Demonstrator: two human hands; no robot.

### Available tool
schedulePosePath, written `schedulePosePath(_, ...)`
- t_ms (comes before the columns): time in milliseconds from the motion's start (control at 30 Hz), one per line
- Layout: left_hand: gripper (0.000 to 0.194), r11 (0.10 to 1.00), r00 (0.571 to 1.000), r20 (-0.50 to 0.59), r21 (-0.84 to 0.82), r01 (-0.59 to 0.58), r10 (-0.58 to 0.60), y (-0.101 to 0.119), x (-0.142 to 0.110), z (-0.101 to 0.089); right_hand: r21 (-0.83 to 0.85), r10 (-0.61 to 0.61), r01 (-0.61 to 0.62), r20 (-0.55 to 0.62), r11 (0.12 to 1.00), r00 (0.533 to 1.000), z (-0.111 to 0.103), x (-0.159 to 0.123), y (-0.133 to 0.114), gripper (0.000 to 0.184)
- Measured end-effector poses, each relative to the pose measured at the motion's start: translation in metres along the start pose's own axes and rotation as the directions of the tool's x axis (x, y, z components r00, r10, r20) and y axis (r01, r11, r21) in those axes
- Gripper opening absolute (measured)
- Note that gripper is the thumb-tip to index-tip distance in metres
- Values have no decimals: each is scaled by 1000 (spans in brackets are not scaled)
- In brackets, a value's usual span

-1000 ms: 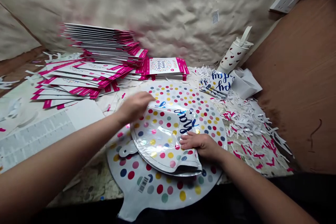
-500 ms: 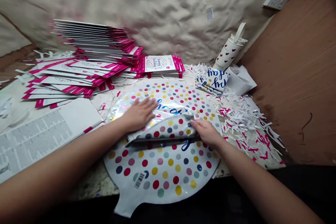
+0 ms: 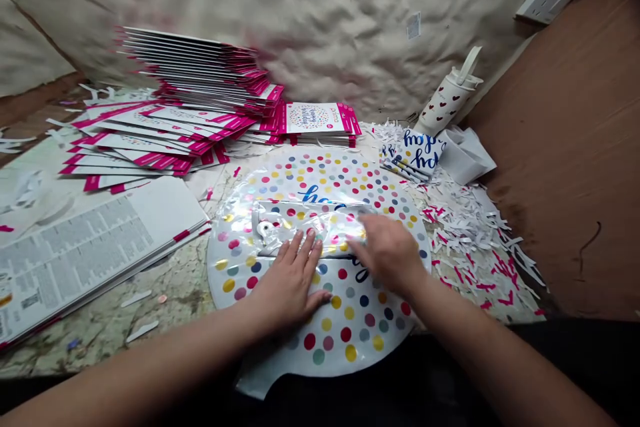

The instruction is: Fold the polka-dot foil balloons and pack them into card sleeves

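A flat, round foil balloon [image 3: 350, 349] with coloured dots and blue lettering lies in front of me, its tail towards me. On its middle rests a folded strip of the same dotted shiny foil [image 3: 285, 217], with a pale round tab at its left end. My left hand [image 3: 295, 280] lies palm down with fingers spread, its fingertips on the strip's lower edge. At the strip's right end is my right hand [image 3: 393, 250], fingers bent and smeared by motion. Whether those fingers grip the foil cannot be made out.
Pink-edged printed card packs [image 3: 200, 80] are stacked at the back left, with a smaller pile [image 3: 320, 118] beside them. Grey-printed cards [image 3: 100, 247] lie left. On the right are folded foil pieces [image 3: 415, 150], a heart-patterned tumbler [image 3: 445, 103] and paper shreds [image 3: 465, 227].
The dotted flap that my right hand held up is now folded down into a narrow strip. My left hand has moved towards me and right, onto the strip's lower edge.
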State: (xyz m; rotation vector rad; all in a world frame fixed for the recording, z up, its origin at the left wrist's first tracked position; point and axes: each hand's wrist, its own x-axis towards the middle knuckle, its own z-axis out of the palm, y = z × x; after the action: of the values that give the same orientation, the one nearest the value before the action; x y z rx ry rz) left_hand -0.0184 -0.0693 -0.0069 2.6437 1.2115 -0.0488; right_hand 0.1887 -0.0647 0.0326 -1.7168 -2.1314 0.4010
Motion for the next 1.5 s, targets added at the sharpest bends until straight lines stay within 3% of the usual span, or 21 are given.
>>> schedulePosePath(33, 82, 1000, 1000, 3, -1, -2, 2, -3, 0, -1, -86, -169, 172, 43, 981, 985, 8, -7, -7, 35)
schedulePosePath(100, 83, 1000, 1000, 23, 3, -2, 2, -7, -2, -6, -187, -292, 320, 163, 929, 942, 23, -18, -13, 38)
schedulePosePath(233, 82, 1000, 997, 76, 2, -8, 7, -5, -4, -15, -385, -147, 212, 191, 898, 971, 35, -21, 2, 42)
schedulePosePath(367, 79, 998, 995, 89, 49, 45, -49, 5, 3, -21, -519, -279, 280, 82, 808, 957, 17, -21, 2, 31)
schedulePosePath(433, 69, 990, 995, 64, 125, 69, -78, 8, 9, -24, -547, -486, 410, 7, 730, 874, 7, -28, -10, 25)
schedulePosePath(500, 54, 983, 997, 61, 179, 40, -52, 7, 13, -25, -513, -693, 574, -59, 638, 718, 0, -40, -20, 24)
schedulePosePath(567, 51, 986, 997, 79, 165, 10, -23, 1, 12, -24, -420, -763, 657, -156, 626, 627, -1, -52, -17, 34)
schedulePosePath(600, 53, 991, 997, 80, 137, 11, -22, -4, 10, -23, -357, -715, 627, -222, 692, 663, 1, -56, -10, 45)
schedulePosePath(700, 60, 999, 998, 54, 44, -22, 20, -19, 1, -18, -96, -280, 263, -306, 960, 910, 13, -59, 20, 79)
schedulePosePath(767, 59, 994, 993, 43, 10, -111, 110, -24, -5, -14, 18, -92, 99, -235, 995, 968, 22, -54, 35, 90)
schedulePosePath(800, 58, 987, 986, 42, 2, -161, 161, -26, -6, -13, 34, -123, 132, -205, 991, 971, 25, -50, 39, 90)
schedulePosePath(867, 59, 967, 967, 18, -1, -255, 255, -28, -9, -9, 7, -361, 365, -134, 931, 923, 27, -41, 40, 79)
schedulePosePath(967, 57, 928, 923, -99, 16, -372, 372, -31, -17, -1, 54, -649, 648, 112, 760, 752, 20, -28, 32, 51)
schedulePosePath(1033, 45, 906, 886, -211, 3, -422, 413, -32, -24, 1, 191, -624, 594, 250, 782, 741, 13, -20, 28, 36)
schedulePosePath(1100, 34, 902, 882, -287, -110, -418, 374, -33, -29, -4, 333, -480, 374, 338, 866, 809, 7, -10, 25, 26)
schedulePosePath(1167, 26, 895, 960, -216, -370, -250, 179, -33, -28, -17, 420, -295, 104, 420, 902, 858, 4, 5, 24, 17)
schedulePosePath(1233, 25, 763, 990, 51, -632, 135, -133, -34, -19, -34, 441, -107, -139, 488, 887, 866, 4, 22, 25, 14)
schedulePosePath(1300, 29, 471, 862, 370, -726, 501, -347, -38, -2, -50, 408, 59, -314, 529, 858, 847, 5, 39, 24, 22)
schedulePosePath(1367, 33, 237, 731, 554, -707, 666, -399, -43, 15, -57, 353, 189, -425, 539, 834, 821, 5, 50, 21, 30)
schedulePosePath(1433, 34, 144, 679, 621, -687, 712, -391, -47, 28, -56, 311, 260, -406, 418, 859, 870, 5, 53, 11, 35)
schedulePosePath(1500, 32, 114, 668, 633, -687, 718, -392, -49, 34, -52, 251, 171, -220, 200, 943, 965, 7, 47, -6, 38)
